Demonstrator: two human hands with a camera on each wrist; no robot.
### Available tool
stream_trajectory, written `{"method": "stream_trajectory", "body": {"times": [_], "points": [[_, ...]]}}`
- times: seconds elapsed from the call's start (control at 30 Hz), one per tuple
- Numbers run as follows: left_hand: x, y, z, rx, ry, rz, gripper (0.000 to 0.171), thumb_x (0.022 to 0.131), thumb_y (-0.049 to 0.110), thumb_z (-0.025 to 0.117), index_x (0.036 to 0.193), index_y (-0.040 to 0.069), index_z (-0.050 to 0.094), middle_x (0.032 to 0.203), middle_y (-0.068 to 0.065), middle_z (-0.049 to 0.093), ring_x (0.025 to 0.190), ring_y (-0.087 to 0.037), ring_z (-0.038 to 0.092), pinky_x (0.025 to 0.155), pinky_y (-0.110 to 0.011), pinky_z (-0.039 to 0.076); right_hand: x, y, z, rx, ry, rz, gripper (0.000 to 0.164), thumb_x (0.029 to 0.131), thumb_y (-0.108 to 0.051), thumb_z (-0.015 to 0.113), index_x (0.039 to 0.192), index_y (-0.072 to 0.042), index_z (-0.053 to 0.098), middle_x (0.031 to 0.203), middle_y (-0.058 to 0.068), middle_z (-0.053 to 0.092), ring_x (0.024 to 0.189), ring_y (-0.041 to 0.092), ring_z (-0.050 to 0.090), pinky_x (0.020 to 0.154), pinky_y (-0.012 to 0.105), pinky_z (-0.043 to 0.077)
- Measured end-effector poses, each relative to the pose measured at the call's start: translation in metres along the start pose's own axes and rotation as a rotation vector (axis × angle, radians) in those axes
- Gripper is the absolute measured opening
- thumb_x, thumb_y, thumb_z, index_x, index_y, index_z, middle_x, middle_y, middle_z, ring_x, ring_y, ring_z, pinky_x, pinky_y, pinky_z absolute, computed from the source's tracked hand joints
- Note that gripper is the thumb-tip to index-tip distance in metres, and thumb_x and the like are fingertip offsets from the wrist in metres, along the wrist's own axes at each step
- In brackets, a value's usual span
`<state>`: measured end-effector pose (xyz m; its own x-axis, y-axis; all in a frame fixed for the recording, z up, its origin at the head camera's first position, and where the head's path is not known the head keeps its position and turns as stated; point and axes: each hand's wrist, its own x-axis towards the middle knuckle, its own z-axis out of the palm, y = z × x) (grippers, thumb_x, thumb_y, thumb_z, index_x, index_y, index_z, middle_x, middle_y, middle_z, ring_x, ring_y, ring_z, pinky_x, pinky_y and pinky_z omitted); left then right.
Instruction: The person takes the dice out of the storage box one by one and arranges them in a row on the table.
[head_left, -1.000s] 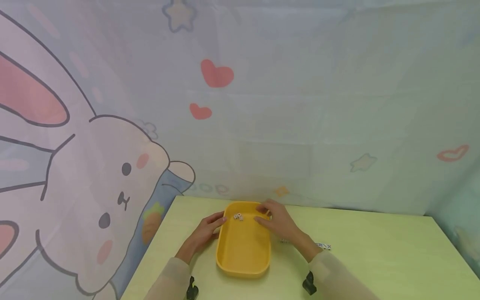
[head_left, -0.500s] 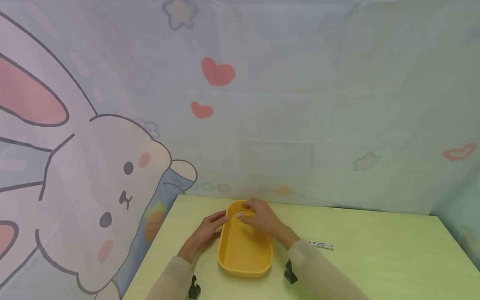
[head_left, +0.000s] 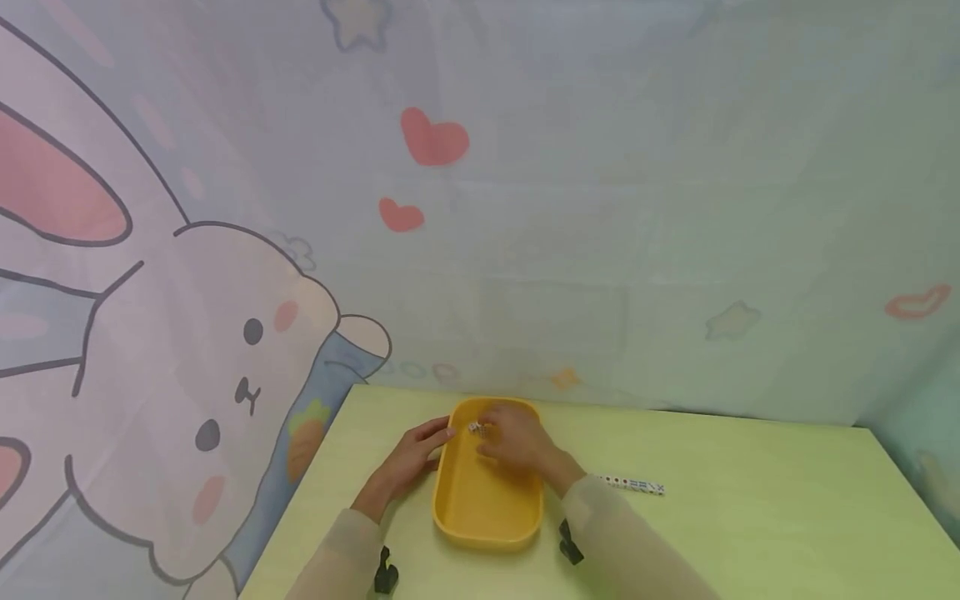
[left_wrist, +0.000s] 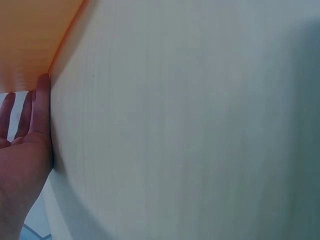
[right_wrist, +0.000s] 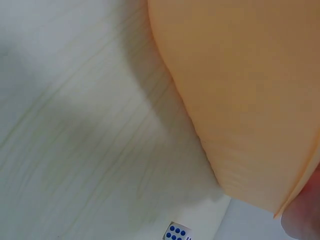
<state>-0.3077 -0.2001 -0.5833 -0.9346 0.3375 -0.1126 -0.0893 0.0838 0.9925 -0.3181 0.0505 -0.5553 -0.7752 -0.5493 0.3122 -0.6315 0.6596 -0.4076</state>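
A yellow tray [head_left: 487,508] stands on the table with a few small white dice [head_left: 476,427] inside near its far left corner. My left hand [head_left: 408,462] rests against the tray's left side, its thumb at the rim. In the left wrist view, straight fingers [left_wrist: 43,100] touch the outer wall. Over the tray's far right part is my right hand [head_left: 517,437], slightly blurred, its thumb and fingers apart beside the dice. Only part of one right finger [right_wrist: 302,210] shows in the right wrist view, at the tray's rim.
To the right of the tray lies a row of white dice [head_left: 633,484], partly behind the right forearm. One die with blue dots [right_wrist: 176,232] shows in the right wrist view. A printed cloth [head_left: 600,250] hangs behind the light green table [head_left: 750,500].
My right hand has moved left from the tray's right rim to the dice inside. More of the dice row on the table is uncovered. My left hand stays at the tray's side.
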Motion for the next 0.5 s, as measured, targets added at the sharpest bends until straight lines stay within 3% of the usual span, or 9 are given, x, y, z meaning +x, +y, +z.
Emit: {"method": "stream_trajectory", "body": {"times": [0.3,0.5], "points": [[-0.0006,0.0017,-0.0009,-0.006,0.013,-0.007,0.060,0.108,0.034,0.064,0.158,0.004,0.049,0.158,-0.018,0.051,0.131,-0.033,0.062,0.099,-0.041,0.059,0.0049,-0.0060,0.0015,-0.099,-0.083,0.049,0.035,0.089,-0.032,0.084,0.112,-0.007,0.075,0.103,0.002,0.072,0.095,0.023,0.067,0.092,0.041,0.057],[-0.0011,0.0005,0.0032,-0.024,0.007,-0.014,0.058,0.108,0.033,0.064,0.157,0.004,0.050,0.157,-0.018,0.052,0.130,-0.032,0.062,0.099,-0.041,0.059,0.0010,-0.0069,0.0002,-0.130,-0.131,0.074,0.038,0.092,-0.034,0.080,0.120,-0.009,0.075,0.111,0.003,0.073,0.104,0.025,0.068,0.098,0.042,0.055]]}}
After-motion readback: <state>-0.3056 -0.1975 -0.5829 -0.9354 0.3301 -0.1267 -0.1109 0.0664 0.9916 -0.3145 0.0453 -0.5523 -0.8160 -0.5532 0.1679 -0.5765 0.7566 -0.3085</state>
